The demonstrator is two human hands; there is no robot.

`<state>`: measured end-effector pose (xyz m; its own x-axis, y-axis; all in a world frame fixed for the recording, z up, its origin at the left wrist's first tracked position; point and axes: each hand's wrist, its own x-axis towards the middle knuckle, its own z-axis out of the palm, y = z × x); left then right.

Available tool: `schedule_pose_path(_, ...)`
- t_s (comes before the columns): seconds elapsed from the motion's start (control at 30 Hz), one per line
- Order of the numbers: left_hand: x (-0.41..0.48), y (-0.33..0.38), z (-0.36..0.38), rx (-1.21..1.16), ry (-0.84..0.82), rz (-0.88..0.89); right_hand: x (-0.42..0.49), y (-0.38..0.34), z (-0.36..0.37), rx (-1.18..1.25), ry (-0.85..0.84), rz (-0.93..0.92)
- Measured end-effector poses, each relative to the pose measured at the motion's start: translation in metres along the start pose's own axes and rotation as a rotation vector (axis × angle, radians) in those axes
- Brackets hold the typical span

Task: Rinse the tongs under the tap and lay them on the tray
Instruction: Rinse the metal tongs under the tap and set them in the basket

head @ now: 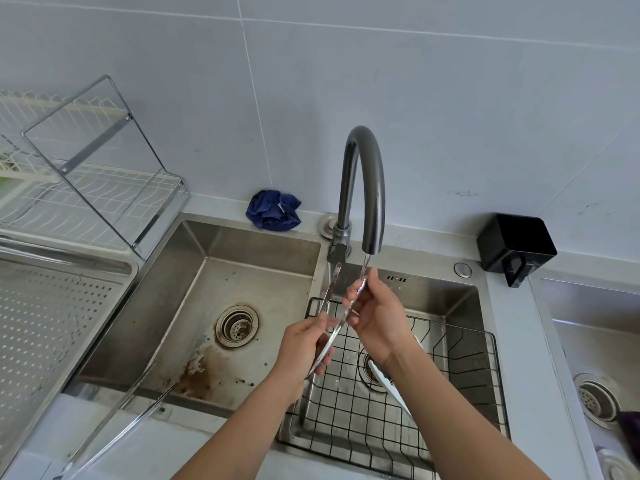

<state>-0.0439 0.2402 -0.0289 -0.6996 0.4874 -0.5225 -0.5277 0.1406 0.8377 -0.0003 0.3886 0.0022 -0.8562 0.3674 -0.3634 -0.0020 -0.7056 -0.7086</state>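
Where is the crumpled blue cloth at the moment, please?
In the head view, the blue cloth lies on the ledge behind the left sink basin, against the tiled wall, just left of the base of the tap.

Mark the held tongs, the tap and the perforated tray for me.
held tongs (337,329), head view, midway along the metal arm that reaches up into the stream.
tap (378,202), head view, on the spout's descending leg.
perforated tray (52,323), head view, on its bare perforated floor.
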Motion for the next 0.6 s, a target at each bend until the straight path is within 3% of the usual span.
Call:
schedule_pose_path(0.1,0.002,0.003,0.002,0.014,0.014,-0.034,-0.006,0.003,-0.001,-0.119,-0.098,-0.024)
schedule_pose_path(0.23,0.007,0.008,0.007,0.108,0.059,0.007,-0.013,0.014,0.002,-0.612,-0.068,-0.059)
schedule_pose_path(0.4,0.01,0.012,0.014,0.165,0.048,0.089,-0.01,0.001,-0.008,-0.487,0.041,-0.198)
schedule_pose_path(0.6,-0.001,0.012,0.024,0.14,-0.086,0.186,-0.011,-0.002,-0.007,-0.61,0.126,-0.223)
